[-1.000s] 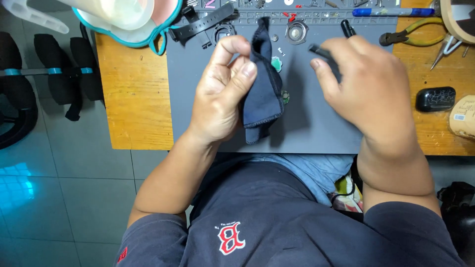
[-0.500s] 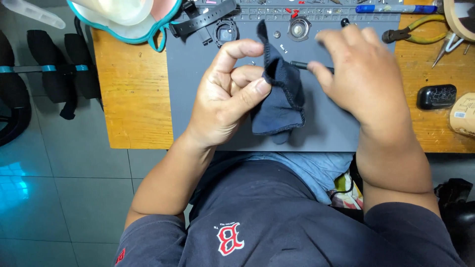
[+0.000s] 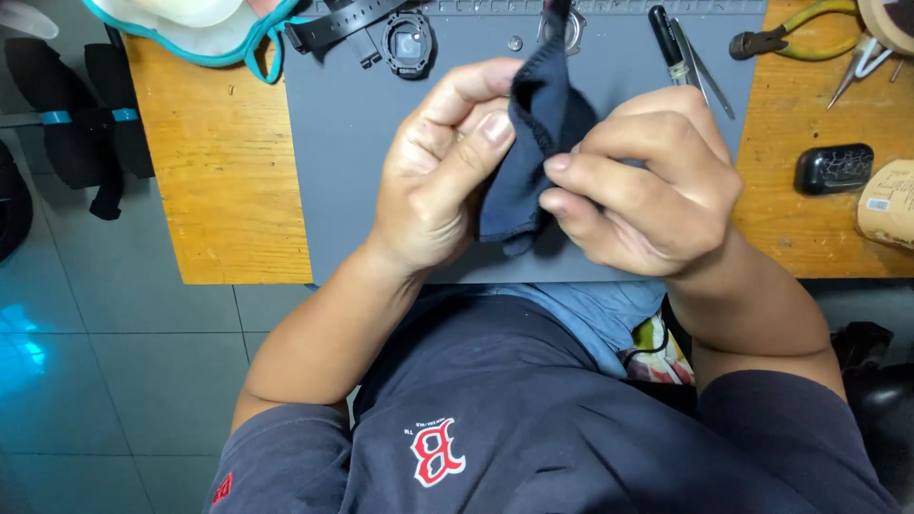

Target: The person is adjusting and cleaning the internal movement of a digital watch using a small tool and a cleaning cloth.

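a wooden worktop (image 3: 224,181) carries a grey mat (image 3: 352,171). at its right edge lies a round tan package (image 3: 887,202) with a small white label, beside a black case (image 3: 834,168). above the mat, the left hand (image 3: 433,176) and right hand (image 3: 647,190) both pinch a crumpled dark navy cloth (image 3: 533,143) between them.

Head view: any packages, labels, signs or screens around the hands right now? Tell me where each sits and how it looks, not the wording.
Tan package: far right edge of the wooden table, rounded, cut off by the frame.
White label: small rectangle stuck on that package.
Watch screen: small, square, greyish, in a black case on the grey mat, top centre beyond the left hand.
No signs in view.
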